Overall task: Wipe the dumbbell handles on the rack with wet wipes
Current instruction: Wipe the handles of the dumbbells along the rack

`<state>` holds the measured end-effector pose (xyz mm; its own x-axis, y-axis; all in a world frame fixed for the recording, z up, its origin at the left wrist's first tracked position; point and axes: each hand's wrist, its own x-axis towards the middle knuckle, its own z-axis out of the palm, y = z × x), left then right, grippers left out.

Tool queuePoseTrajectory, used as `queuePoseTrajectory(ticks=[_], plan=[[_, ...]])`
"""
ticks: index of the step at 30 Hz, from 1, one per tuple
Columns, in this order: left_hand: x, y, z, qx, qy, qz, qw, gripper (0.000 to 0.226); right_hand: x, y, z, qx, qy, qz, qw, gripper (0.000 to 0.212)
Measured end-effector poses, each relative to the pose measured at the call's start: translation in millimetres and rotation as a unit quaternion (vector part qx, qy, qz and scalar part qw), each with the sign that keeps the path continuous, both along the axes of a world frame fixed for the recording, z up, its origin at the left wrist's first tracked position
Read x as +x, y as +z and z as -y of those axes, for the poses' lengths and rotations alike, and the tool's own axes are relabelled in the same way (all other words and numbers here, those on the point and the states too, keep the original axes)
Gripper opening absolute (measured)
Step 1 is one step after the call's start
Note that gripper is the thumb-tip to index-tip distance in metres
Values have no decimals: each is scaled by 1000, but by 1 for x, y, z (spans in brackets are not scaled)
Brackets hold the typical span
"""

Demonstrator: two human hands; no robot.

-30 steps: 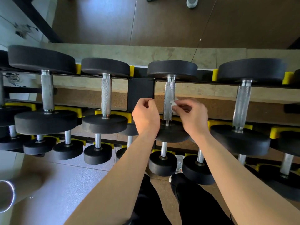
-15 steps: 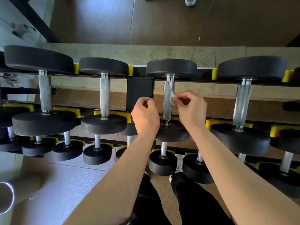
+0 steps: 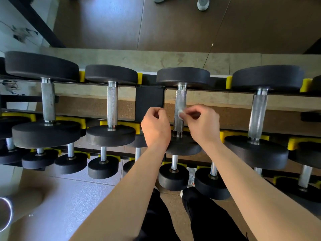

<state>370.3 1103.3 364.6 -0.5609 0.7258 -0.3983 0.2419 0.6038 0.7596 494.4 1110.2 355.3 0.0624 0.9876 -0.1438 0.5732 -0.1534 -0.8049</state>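
Head view: right hand (image 3: 203,126) grip on small white wipe (image 3: 180,112) against knurled silver handle (image 3: 180,99); left hand (image 3: 155,128) clenched.

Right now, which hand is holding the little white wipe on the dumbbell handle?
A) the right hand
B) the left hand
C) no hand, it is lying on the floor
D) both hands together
A: the right hand pinches the white wipe against the metal handle, while the left hand is curled beside it with no wipe showing.
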Motion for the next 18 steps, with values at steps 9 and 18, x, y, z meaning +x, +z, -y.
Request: queuePoseTrajectory(ticks=[9, 18], plan=[[0, 1, -1, -4, -7, -1, 1000, 16, 3, 2, 2, -54, -3, -13, 998, 14], [-1, 2, 0, -4, -7, -1, 1000, 16, 8, 1, -19, -57, -45, -66, 995, 10]])
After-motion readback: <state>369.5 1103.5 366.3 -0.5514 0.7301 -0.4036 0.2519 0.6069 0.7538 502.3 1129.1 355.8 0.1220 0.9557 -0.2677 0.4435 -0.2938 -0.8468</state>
